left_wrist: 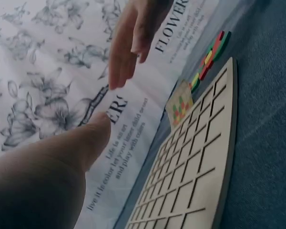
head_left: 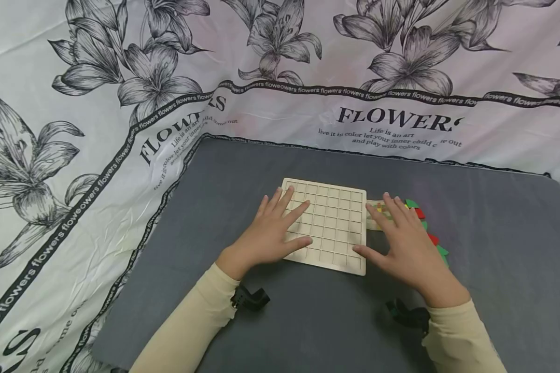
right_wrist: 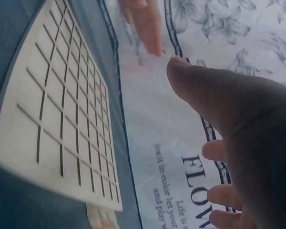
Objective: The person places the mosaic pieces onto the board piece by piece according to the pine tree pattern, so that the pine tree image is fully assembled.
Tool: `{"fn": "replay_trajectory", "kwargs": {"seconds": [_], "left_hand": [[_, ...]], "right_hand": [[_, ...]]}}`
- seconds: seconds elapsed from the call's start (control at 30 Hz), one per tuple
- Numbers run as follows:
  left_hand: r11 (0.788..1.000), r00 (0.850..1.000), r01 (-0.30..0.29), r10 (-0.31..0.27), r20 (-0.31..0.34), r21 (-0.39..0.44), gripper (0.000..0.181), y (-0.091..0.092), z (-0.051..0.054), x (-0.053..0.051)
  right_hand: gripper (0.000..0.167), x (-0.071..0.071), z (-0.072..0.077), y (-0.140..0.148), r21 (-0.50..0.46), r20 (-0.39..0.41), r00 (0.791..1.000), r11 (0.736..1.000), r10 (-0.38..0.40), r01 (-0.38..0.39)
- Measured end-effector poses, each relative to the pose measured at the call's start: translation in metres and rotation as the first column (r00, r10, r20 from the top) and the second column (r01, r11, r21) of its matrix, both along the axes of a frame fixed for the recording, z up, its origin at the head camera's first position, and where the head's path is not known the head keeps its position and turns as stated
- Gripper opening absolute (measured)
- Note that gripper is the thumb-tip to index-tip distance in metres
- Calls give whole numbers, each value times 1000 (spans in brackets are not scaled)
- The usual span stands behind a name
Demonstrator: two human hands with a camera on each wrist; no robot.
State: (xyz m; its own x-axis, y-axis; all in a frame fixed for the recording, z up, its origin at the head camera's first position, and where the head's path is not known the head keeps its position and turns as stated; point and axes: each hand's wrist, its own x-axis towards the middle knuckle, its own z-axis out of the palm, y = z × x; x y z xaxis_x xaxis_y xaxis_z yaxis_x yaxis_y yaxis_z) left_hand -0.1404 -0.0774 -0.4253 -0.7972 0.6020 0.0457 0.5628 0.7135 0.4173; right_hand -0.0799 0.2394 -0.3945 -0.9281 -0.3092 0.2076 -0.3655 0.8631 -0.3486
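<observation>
A pale wooden board [head_left: 331, 228] with a grid of square recesses lies on the dark table between my hands. My left hand [head_left: 267, 235], fingers spread, is over the board's left edge. On the other side my right hand [head_left: 408, 254] is spread over the right edge, with a patterned card and coloured pieces partly hidden beneath it. Both wrist views show the hands raised above the board [left_wrist: 200, 138], holding nothing. The card [left_wrist: 180, 106] bears a red, green and yellow pattern and sits against the board's far side.
Flat red, green and yellow pieces [left_wrist: 213, 57] lie loosely grouped beyond the card, right of the board. A grey cloth covers the table [head_left: 214, 191]. White flower-printed fabric [head_left: 280, 111] hangs along the back and left edges.
</observation>
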Motion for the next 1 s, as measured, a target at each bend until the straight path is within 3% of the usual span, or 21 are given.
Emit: {"fn": "replay_trajectory", "kwargs": {"seconds": [0.33,0.53,0.73,1.0], "left_hand": [[993,996,-53,45,83,104,80,-18,-25,-14],[958,985,-99,55,165,270,78,-30,-40,-24],[951,977,-141,89,192,275,75,-38,-51,-28],[959,973,-153,104,204,239,66,-41,-57,-28]], "right_hand": [[85,-3,1,14,-8,27,998,999,-52,52],[84,-2,6,27,-22,58,994,996,-90,91],[87,-2,9,39,-16,141,980,989,-142,146],[87,-5,7,53,5,217,955,979,-201,205]]}}
